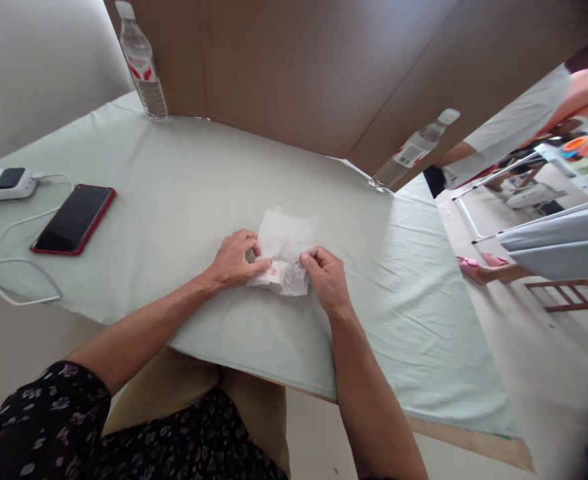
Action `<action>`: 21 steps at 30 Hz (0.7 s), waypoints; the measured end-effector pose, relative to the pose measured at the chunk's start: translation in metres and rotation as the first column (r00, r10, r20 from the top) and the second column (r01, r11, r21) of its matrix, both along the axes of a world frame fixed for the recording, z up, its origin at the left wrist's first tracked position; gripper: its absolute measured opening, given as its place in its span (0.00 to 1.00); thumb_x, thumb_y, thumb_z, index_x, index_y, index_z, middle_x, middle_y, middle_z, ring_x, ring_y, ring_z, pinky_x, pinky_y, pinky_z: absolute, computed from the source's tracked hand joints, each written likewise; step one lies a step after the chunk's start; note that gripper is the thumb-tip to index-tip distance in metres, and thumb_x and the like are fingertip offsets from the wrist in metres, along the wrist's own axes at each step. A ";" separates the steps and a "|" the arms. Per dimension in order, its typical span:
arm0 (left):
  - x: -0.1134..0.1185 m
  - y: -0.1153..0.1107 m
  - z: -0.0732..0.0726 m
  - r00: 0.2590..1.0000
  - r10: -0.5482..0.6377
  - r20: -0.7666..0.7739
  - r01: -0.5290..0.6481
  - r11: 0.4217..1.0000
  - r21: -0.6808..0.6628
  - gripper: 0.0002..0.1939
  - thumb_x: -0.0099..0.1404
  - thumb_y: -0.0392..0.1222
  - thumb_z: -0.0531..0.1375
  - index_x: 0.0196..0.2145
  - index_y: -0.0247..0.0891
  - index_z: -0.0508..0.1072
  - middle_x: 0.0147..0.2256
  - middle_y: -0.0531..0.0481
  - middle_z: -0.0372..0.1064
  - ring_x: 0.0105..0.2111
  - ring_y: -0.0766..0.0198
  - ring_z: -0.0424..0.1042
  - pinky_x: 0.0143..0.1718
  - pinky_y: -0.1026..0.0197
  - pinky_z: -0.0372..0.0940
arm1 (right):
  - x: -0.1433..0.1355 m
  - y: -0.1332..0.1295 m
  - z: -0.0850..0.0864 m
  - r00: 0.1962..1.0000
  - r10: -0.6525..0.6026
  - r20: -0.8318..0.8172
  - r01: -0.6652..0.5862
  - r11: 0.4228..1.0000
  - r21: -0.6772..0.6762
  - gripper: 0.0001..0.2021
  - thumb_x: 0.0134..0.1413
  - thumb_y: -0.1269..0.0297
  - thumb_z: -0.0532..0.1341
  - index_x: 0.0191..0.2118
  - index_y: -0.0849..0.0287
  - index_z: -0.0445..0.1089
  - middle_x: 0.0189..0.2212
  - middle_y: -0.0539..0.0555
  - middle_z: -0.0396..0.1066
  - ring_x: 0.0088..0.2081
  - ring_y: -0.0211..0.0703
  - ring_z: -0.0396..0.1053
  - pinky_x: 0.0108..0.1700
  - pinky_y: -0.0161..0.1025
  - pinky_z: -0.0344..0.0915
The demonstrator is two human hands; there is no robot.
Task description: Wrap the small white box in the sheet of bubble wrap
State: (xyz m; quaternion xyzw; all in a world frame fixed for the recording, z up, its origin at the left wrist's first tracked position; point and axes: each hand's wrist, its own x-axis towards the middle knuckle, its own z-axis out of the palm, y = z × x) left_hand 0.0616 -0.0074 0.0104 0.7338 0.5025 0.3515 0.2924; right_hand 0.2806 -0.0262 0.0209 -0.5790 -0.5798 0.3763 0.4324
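A thin white sheet (287, 230) lies on the pale green cloth in front of me. Over its near half is crinkled, see-through plastic wrap (295, 283), bunched around a small pale piece with a faint reddish mark (274, 273). What that piece is, I cannot make out. My left hand (237, 260) rests at the left side, its thumb pressing the pale piece and its curled fingers touching the sheet's left edge. On the right, my right hand (325, 273) is closed, pinching the edge of the plastic wrap between thumb and forefinger.
A brown cardboard panel (284, 73) stands along the table's back, with water bottles at its left (144, 73) and right (417, 150). A red-cased phone (73, 220), white cable (17, 260) and power strip (4, 185) lie left. Other people are beyond the right table edge.
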 end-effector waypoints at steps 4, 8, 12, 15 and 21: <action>-0.008 0.004 -0.001 0.995 0.066 0.071 -0.065 0.998 -0.016 0.05 0.55 0.40 0.59 0.23 0.38 0.68 0.44 0.45 0.72 0.48 0.55 0.71 0.54 0.50 0.65 | 0.002 0.001 0.001 0.995 -0.084 0.050 0.082 0.996 0.044 0.08 0.52 0.58 0.58 0.33 0.56 0.66 0.19 0.44 0.62 0.22 0.37 0.61 0.28 0.36 0.59; -0.022 0.008 -0.001 0.974 0.220 0.057 -0.226 0.965 0.132 0.04 0.55 0.37 0.58 0.23 0.39 0.71 0.44 0.44 0.74 0.47 0.54 0.71 0.45 0.52 0.68 | 0.014 0.006 -0.004 0.960 -0.207 0.188 0.193 0.977 0.087 0.13 0.51 0.60 0.57 0.43 0.57 0.65 0.16 0.39 0.57 0.20 0.38 0.58 0.28 0.37 0.58; -0.030 0.017 -0.011 0.960 0.271 -0.069 -0.244 0.933 0.264 0.06 0.54 0.36 0.58 0.21 0.40 0.71 0.35 0.46 0.75 0.37 0.55 0.71 0.43 0.50 0.68 | 0.027 0.015 -0.015 0.901 -0.253 0.353 0.219 0.966 0.134 0.19 0.49 0.59 0.57 0.47 0.59 0.67 0.16 0.42 0.61 0.22 0.42 0.63 0.30 0.39 0.60; -0.031 0.020 -0.015 0.938 0.305 -0.166 -0.253 0.928 0.273 0.05 0.53 0.36 0.58 0.22 0.40 0.72 0.30 0.46 0.74 0.34 0.55 0.70 0.42 0.49 0.67 | 0.034 0.020 -0.020 0.842 -0.311 0.441 0.267 0.950 0.161 0.24 0.45 0.61 0.58 0.51 0.62 0.68 0.20 0.48 0.67 0.25 0.47 0.67 0.33 0.42 0.62; -0.025 0.002 0.009 0.979 0.202 0.027 -0.194 0.883 0.427 0.08 0.59 0.40 0.56 0.35 0.39 0.74 0.37 0.44 0.76 0.41 0.55 0.73 0.46 0.51 0.68 | 0.030 0.011 0.002 0.902 -0.398 0.165 0.345 0.896 0.279 0.12 0.50 0.57 0.60 0.39 0.57 0.69 0.21 0.46 0.68 0.24 0.40 0.66 0.32 0.40 0.66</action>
